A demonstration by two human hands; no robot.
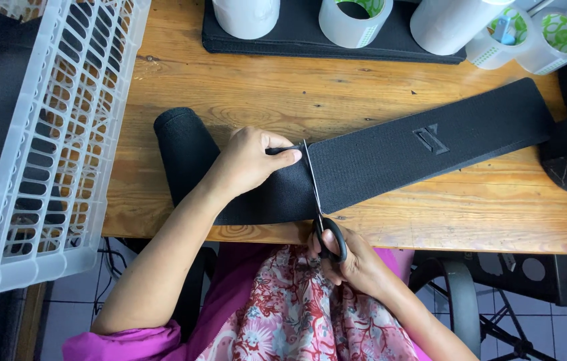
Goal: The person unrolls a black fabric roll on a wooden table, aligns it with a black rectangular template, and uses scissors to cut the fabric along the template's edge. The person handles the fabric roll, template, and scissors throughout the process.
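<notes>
Scissors [317, 200] are slicing across a wide black elastic band [423, 150] lying along the wooden surface's [243, 93] near edge. The right hand [353, 257] is gripping their black handles; the left hand [253, 160] is pressing flat on the band beside the blades.

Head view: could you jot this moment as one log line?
left hand: pressing black strip flat | right hand: holds scissors, blades across strip | surface: wooden table | nearby: tape rolls, white basket
</notes>
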